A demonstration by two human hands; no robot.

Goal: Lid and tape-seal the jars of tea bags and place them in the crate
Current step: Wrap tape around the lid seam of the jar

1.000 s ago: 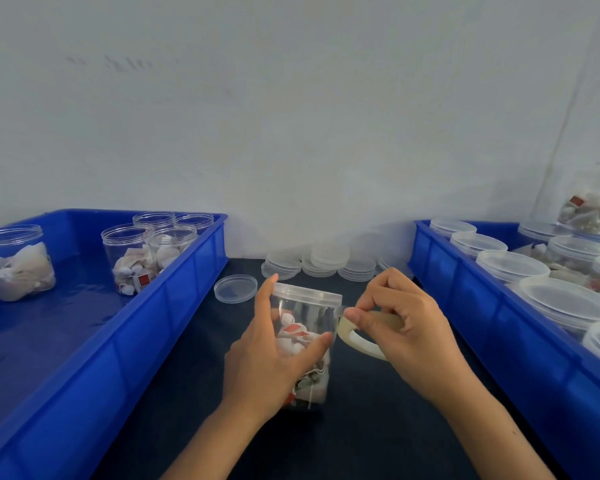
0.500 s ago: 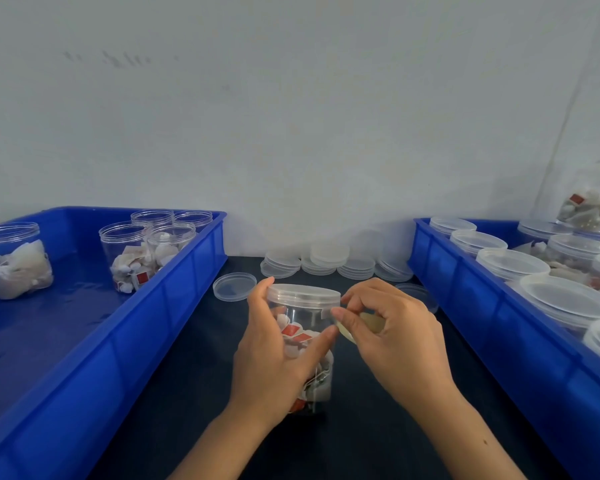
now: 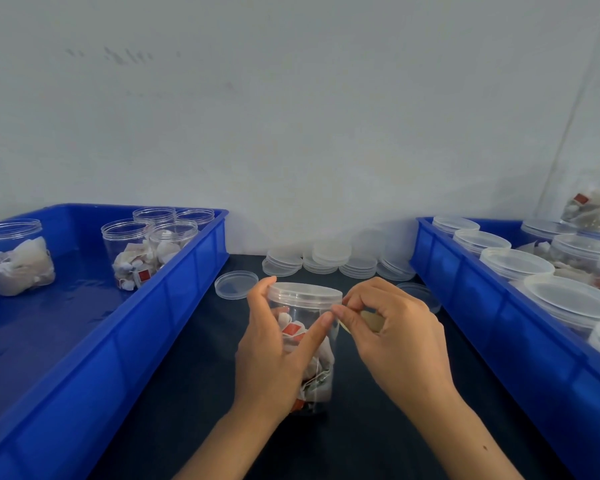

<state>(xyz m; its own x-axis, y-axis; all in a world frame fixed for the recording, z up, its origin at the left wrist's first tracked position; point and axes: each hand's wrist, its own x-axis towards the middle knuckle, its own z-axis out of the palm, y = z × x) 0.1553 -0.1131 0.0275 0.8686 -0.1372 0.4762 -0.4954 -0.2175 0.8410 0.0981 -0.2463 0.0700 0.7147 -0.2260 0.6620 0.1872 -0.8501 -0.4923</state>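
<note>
Since a second ago the tape roll [image 3: 371,320] has slid almost wholly behind my right hand [image 3: 395,337], and that hand has closed in on the rim of the jar [image 3: 309,344]; only a tan sliver of the roll shows between the curled fingers now. Right thumb and forefinger are pinched together right at the edge of the lid [image 3: 305,293], apparently on the tape's end, though the strip itself is too thin and clear for me to make out. My left hand [image 3: 274,355] wraps the jar from the left, thumb up against the lid's side, forefinger stretched across the front wall with its tip just under the lid beside the right fingertips. The jar stands upright on the dark table [image 3: 194,382] between the two crates, lid seated, tea bags with red tags packed inside. To the left, the blue crate [image 3: 84,358] holds open jars of tea bags; to the right, the other crate [image 3: 492,327] is filled with lidded jars. One loose lid [image 3: 235,284] lies just behind my left hand, and stacks of spare lids [image 3: 329,259] sit against the wall.
</note>
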